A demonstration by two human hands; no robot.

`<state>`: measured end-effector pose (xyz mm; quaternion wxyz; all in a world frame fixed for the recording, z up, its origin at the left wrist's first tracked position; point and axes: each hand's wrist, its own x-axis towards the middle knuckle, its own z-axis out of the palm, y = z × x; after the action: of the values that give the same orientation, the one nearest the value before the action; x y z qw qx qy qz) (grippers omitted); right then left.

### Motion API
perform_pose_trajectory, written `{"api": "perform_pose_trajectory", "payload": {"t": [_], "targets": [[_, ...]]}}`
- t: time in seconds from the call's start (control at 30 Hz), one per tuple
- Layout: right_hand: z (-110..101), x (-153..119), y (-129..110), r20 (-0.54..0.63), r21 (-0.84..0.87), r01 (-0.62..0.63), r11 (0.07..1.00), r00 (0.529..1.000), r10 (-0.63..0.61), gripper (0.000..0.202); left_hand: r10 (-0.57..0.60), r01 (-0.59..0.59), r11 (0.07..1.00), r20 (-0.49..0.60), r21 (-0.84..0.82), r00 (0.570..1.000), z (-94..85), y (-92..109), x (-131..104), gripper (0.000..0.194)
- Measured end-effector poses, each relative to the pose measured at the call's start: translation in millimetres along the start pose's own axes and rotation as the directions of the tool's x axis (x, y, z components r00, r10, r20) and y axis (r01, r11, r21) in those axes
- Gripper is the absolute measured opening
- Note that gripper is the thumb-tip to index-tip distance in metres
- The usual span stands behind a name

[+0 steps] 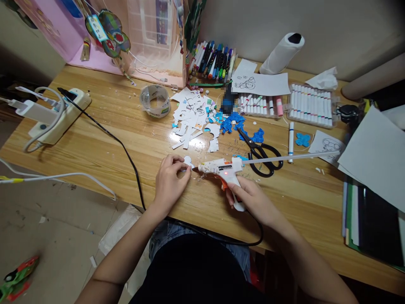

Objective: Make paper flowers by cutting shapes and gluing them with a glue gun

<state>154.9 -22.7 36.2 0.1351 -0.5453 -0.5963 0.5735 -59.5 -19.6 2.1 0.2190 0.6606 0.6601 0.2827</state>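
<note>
My right hand (248, 196) grips the handle of a white hot glue gun (218, 166) with an orange trigger. Its dark nozzle points left, and a long glue stick (291, 157) sticks out of its back. A small red light glows on its side. Close to the nozzle tip, my left hand (172, 177) has its fingers closed on a small white paper cutout (187, 161) with rounded edges. The fingers cover part of the cutout. Behind the gun lie black-handled scissors (264, 158), spread a little.
White paper scraps (196, 112) and blue scraps (232, 122) lie beyond my hands, beside a tape roll (155, 101). Marker boxes (311, 105) stand at the back right. A black cord (120, 143) runs from a power strip (60, 114) across the left side. Paper sheets (376, 156) lie at right.
</note>
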Motion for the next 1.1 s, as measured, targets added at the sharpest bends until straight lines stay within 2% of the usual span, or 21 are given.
{"api": "perform_pose_trajectory", "payload": {"t": [0.8, 1.1], "targets": [[-0.5, 0.9, 3.8, 0.007, -0.030, 0.018, 0.999, 1.000, -0.018, 0.040, -0.004, 0.004, 1.000, -0.004, 0.008, 1.000, 0.3, -0.5, -0.4, 0.012], [0.8, 1.6, 1.6, 0.011, 0.019, -0.027, 0.999, 1.000, 0.026, 0.034, 0.003, -0.004, 1.000, 0.061, 0.013, 0.998, -3.4, -2.3, 0.4, 0.014]]}}
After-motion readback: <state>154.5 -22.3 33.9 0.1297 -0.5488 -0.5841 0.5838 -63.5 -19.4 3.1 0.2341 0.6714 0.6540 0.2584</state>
